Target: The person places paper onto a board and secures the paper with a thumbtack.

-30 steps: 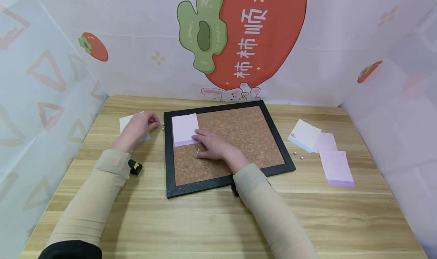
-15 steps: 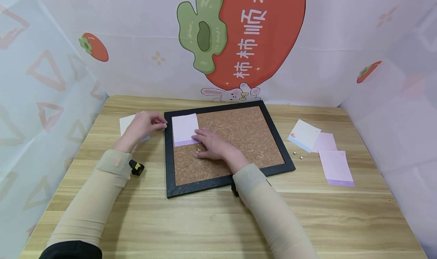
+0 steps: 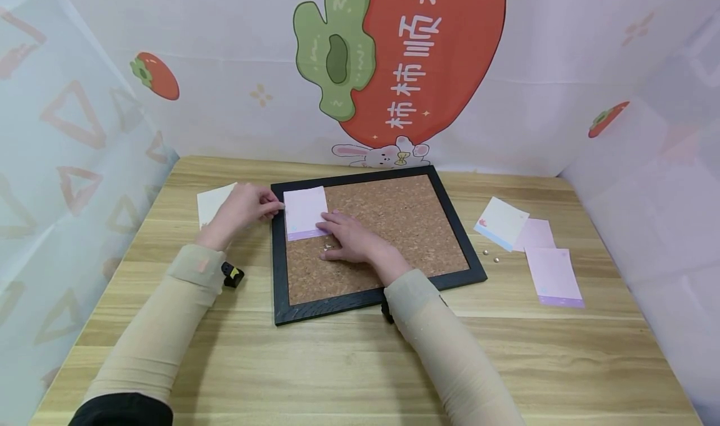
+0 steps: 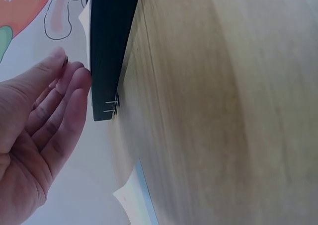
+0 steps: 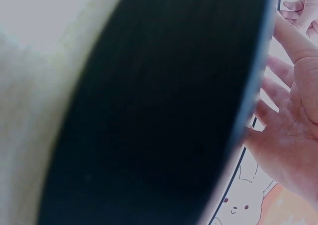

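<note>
A black-framed cork board (image 3: 394, 226) lies on the table, with a white-and-purple note sheet (image 3: 304, 210) at its upper left corner. My left hand (image 3: 242, 207) reaches over the board's left edge beside that sheet. In the left wrist view its thumb and finger pinch a small dark thumbtack (image 4: 65, 60), mostly hidden by the fingertips. My right hand (image 3: 354, 238) rests on the cork with fingers spread, its fingertips on the sheet's lower right edge. Tiny shiny tacks (image 3: 328, 247) show close to the right thumb.
Right of the board lie several note sheets, one with a blue band (image 3: 500, 221) and a front one with a purple band (image 3: 555, 273). Two round tacks (image 3: 496, 260) sit beside them. Another sheet (image 3: 212, 202) lies under the left wrist. A printed cloth (image 3: 225, 101) stands behind the table.
My left hand has moved right, from the table beside the board to the sheet's left edge, bringing the tack along. The right hand has stayed in place.
</note>
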Demonstrator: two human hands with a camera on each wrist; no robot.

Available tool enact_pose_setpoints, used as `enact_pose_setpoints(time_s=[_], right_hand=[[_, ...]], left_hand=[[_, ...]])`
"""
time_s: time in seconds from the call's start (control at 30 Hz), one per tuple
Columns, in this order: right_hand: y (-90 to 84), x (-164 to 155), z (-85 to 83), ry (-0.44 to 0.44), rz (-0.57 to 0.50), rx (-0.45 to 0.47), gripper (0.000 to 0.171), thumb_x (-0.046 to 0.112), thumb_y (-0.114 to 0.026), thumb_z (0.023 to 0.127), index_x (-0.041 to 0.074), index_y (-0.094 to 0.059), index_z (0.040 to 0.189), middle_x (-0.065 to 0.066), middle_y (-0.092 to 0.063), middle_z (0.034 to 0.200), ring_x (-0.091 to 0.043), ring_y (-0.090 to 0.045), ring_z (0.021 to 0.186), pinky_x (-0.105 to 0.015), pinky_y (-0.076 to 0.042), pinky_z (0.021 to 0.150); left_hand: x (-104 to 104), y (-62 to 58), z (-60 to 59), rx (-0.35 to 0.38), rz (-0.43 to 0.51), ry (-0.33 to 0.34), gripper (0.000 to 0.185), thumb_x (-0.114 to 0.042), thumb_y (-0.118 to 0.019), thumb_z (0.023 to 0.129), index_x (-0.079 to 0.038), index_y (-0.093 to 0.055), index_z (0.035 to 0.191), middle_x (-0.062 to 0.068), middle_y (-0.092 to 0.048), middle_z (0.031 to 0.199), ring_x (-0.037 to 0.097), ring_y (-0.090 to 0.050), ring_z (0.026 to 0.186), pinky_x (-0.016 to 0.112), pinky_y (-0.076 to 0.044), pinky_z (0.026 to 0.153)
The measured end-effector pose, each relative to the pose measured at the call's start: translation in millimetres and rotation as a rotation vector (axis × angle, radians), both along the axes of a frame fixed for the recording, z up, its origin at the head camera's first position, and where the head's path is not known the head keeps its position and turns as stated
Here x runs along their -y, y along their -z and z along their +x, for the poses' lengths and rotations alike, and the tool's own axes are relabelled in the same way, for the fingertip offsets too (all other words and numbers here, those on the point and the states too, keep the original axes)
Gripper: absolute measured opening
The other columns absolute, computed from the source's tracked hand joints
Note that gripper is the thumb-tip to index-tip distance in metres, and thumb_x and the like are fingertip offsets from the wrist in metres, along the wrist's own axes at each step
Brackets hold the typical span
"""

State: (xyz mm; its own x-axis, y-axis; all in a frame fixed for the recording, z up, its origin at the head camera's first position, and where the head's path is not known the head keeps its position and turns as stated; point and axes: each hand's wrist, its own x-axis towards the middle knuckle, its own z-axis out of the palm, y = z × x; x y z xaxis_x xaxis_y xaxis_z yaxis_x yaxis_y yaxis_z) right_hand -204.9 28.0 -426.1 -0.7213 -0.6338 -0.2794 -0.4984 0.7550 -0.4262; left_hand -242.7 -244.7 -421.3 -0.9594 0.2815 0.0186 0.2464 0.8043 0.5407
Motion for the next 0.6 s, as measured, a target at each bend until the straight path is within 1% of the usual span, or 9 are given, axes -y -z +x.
enact_pose_setpoints(time_s=[0.1,0.2,0.33,0.43,0.6], right_hand=[[0.3,0,-0.3,0.001,0.002,0.004,0.07,0.045,-0.064,0.096,0.022,-0.035,0.156,0.001,-0.019,0.169,-0.022,-0.011,0.158,-0.044,-0.013,0.128],[1.0,0,-1.0,0.003,0.002,0.008,0.07,0.045,-0.064,0.096,0.023,-0.035,0.156,0.001,-0.019,0.169,-0.022,-0.011,0.158,-0.044,-0.013,0.128],[1.5,0,-1.7,0.005,-0.001,0.014,0.07,0.045,-0.064,0.096,0.023,-0.035,0.156,0.001,-0.018,0.169,-0.021,-0.011,0.158,-0.044,-0.012,0.129],[1.2,0,-1.7,0.005,0.0,0.018,0.07,0.045,-0.064,0.096,0.023,-0.035,0.156,0.001,-0.018,0.169,-0.022,-0.01,0.158,-0.044,-0.012,0.129],[0.1,0,-1.6,0.001,0.0,0.017,0.07,0.045,-0.064,0.096,0.023,-0.035,0.156,0.001,-0.018,0.169,-0.022,-0.011,0.158,-0.045,-0.012,0.129]], left_hand=[[-2,0.4,-1.1,-0.022,-0.015,-0.002,0.018,-0.024,-0.072,0.093,-0.007,-0.076,0.087,0.005,-0.075,0.075,0.014,-0.067,0.063,0.026,-0.051,0.062],[-5,0.1,-2.1,-0.018,-0.002,-0.016,0.018,-0.024,-0.072,0.093,-0.007,-0.075,0.088,0.005,-0.075,0.078,0.016,-0.067,0.067,0.029,-0.051,0.065],[-9,0.8,-4.0,-0.01,0.013,-0.019,0.018,-0.024,-0.07,0.094,-0.006,-0.073,0.091,0.01,-0.076,0.085,0.018,-0.068,0.072,0.034,-0.052,0.07],[-11,2.7,-5.9,0.0,0.03,-0.018,0.017,-0.022,-0.07,0.095,-0.006,-0.072,0.093,0.011,-0.076,0.089,0.018,-0.068,0.073,0.033,-0.052,0.07],[-16,3.2,-8.0,0.014,0.077,-0.04,0.017,-0.023,-0.069,0.095,-0.007,-0.074,0.096,0.01,-0.077,0.088,0.017,-0.07,0.072,0.031,-0.054,0.068]])
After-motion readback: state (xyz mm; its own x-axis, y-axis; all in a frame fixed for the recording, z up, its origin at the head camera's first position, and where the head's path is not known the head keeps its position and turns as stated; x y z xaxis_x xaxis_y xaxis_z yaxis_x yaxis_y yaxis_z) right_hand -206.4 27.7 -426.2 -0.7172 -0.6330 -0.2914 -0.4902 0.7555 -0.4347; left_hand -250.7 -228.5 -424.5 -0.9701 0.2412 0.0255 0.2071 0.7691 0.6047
